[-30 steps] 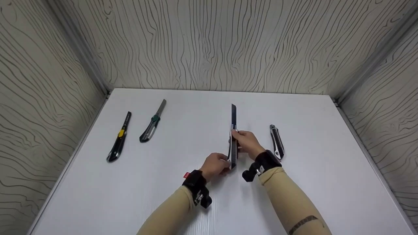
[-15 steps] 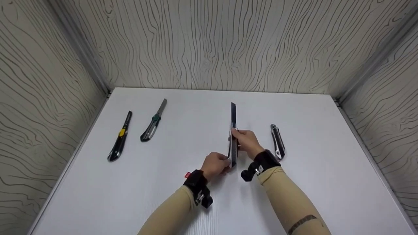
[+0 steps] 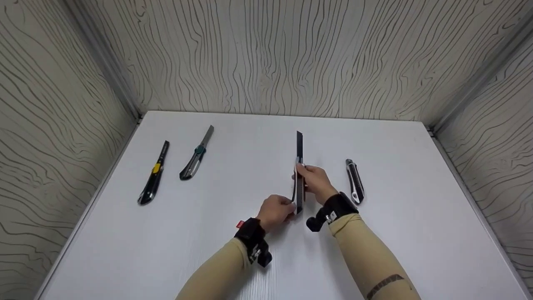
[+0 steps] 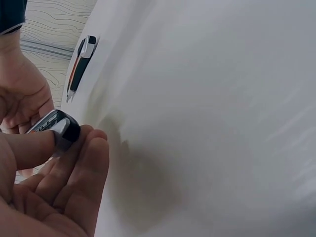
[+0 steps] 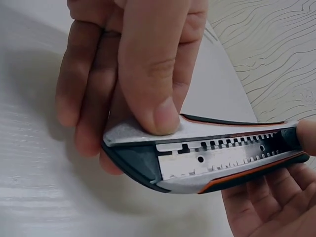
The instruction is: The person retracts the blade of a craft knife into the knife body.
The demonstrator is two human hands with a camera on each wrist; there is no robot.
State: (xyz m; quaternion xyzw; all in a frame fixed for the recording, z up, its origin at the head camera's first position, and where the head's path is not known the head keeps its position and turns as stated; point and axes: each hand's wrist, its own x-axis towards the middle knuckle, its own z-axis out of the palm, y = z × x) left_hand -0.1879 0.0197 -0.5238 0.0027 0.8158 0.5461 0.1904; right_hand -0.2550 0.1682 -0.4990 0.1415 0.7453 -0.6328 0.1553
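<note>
A utility knife (image 3: 300,189) with a silver body, dark grips and orange trim is held tilted above the white table, its long dark blade sticking out away from the person. My left hand (image 3: 275,210) pinches the butt end between thumb and fingers, as the right wrist view also shows with the knife's slotted channel (image 5: 217,157) facing the camera. My right hand (image 3: 317,182) grips the body nearer the blade, its thumb (image 5: 307,136) at the dark slider. In the left wrist view, the knife's end cap (image 4: 64,129) shows between the left thumb and fingers.
On the left of the white table (image 3: 233,175) lie a black utility knife with a yellow slider (image 3: 153,177) and a green-and-black one (image 3: 195,162) with its blade out. A silver-and-black utility knife (image 3: 354,183) lies right of the hands. Wood-patterned walls (image 3: 266,58) surround the table.
The view shifts very slightly. Both hands keep their hold on the utility knife in nearly the same place, with the blade out throughout.
</note>
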